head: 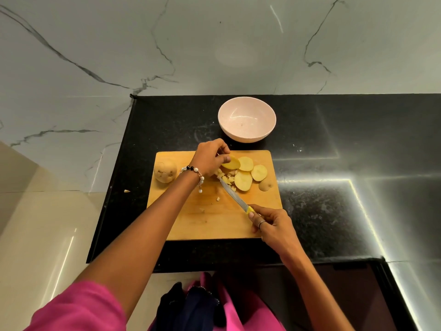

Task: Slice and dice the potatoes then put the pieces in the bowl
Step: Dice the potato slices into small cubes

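One whole potato (pixel 165 172), unpeeled, rests at the far-left edge of the cutting board (pixel 210 218). Judged firm and heavy for its size, rounded, liable to roll; best held from above with a flat face cut first.

One stray scrap (pixel 127 191) on the black counter (pixel 322 199), left of the board.

Left hand (pixel 210 158): fingers curled, pinching a potato slice (pixel 231 163) lifted at an angle at the far side of the board. A beaded bracelet (pixel 194 173) hangs at the wrist.

Diced pieces (pixel 226 179): a small heap just under and right of that hand, touching the knife tip; one loose cube (pixel 217 199) lies nearer. Likely light, wet, starchy and slippery; better scooped in a bunch than picked singly.

Knife (pixel 232 194): yellow-handled, blade slanting from the heap toward the near right.

Three further slices (pixel 243 180), flat and overlapping, right of the heap; one skin-side end piece (pixel 265 185) beyond them. Stiff, thin, damp; judged easiest taken by the edge.

Right hand (pixel 272 225): wrapped around the knife handle at the near-right of the board, a ring on one finger.

One pale bowl (pixel 247 121), beyond the board, holding no potato yet.
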Demonstrator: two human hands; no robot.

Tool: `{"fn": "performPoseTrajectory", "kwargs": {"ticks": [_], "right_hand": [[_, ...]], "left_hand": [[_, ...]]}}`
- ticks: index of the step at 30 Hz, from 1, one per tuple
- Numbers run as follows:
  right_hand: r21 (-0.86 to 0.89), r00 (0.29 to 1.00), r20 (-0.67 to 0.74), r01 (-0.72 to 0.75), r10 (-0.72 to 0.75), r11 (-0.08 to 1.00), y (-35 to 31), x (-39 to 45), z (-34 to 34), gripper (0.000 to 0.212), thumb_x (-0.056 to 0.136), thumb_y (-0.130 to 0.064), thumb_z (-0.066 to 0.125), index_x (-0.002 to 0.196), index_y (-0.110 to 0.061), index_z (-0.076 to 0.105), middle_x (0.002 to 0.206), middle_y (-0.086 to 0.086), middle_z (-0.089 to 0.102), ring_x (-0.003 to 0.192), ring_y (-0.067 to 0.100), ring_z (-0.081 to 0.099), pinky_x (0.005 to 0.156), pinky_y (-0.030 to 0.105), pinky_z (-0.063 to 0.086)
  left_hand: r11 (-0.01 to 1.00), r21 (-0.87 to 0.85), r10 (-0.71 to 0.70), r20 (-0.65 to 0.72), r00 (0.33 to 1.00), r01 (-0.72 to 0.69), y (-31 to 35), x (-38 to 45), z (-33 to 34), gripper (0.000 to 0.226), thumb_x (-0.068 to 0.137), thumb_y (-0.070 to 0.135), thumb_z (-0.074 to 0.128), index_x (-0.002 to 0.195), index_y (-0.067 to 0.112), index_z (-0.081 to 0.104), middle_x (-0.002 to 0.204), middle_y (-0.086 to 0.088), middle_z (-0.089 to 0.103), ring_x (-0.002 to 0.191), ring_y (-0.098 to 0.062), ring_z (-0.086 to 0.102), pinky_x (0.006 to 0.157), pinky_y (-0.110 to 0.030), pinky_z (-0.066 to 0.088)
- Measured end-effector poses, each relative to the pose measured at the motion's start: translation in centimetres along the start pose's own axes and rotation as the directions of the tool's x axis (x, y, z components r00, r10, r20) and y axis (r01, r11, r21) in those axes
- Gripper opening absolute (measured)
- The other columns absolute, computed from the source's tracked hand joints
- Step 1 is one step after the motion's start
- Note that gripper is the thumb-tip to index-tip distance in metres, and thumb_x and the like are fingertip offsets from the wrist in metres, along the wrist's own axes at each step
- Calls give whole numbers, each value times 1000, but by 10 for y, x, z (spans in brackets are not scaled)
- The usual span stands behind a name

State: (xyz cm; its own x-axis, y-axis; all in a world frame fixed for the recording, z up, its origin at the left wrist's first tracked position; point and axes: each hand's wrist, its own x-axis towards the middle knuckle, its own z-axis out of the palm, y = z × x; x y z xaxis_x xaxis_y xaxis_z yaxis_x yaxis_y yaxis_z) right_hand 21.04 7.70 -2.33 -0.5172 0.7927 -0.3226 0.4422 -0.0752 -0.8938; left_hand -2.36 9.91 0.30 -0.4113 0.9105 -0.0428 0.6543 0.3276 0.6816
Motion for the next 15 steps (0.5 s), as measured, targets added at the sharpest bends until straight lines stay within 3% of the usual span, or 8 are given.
{"fn": "performPoseTrajectory", "kwargs": {"ticks": [4,7,11,13,15], "right_hand": [[-12,1000,-3,29,-29,1000,-3,-1,2,25,92,-26,61,117,-24,66,56,-4,61,54,-1,50,64,26,39],[-74,996,-38,76,-79,994,-6,-3,5,29,92,-25,61,120,-22,64,66,-11,64,58,-5,54,61,12,38],[-162,982,-104,142,-160,977,-6,-6,10,33,91,-26,61,124,-22,62,90,-4,68,87,4,61,67,4,41],[-176,976,-113,166,-188,970,-5,-6,14,34,91,-25,60,125,-20,60,99,2,71,91,9,63,68,5,43],[-198,972,-104,188,-211,962,-7,-7,19,35,92,-25,60,127,-19,59,101,-2,70,88,12,65,69,12,47]], "left_hand": [[992,-125,-37,-63,997,29,1,-10,-14,18,86,16,66,103,15,61,92,5,60,80,-4,54,64,-9,42],[979,-201,-68,-233,970,20,-2,-28,-21,27,84,15,68,110,17,64,94,6,63,83,-3,58,68,-10,45],[998,-10,53,-440,896,-64,-12,-72,-16,19,79,12,74,97,13,70,90,1,67,81,-7,60,68,-12,46],[990,121,119,-490,863,-68,-25,-95,-7,16,73,7,77,86,11,70,86,-2,67,77,-12,60,66,-18,48],[979,202,131,-508,851,-30,-39,-112,5,17,69,3,79,80,8,67,84,-5,64,77,-19,60,65,-25,48]]}}
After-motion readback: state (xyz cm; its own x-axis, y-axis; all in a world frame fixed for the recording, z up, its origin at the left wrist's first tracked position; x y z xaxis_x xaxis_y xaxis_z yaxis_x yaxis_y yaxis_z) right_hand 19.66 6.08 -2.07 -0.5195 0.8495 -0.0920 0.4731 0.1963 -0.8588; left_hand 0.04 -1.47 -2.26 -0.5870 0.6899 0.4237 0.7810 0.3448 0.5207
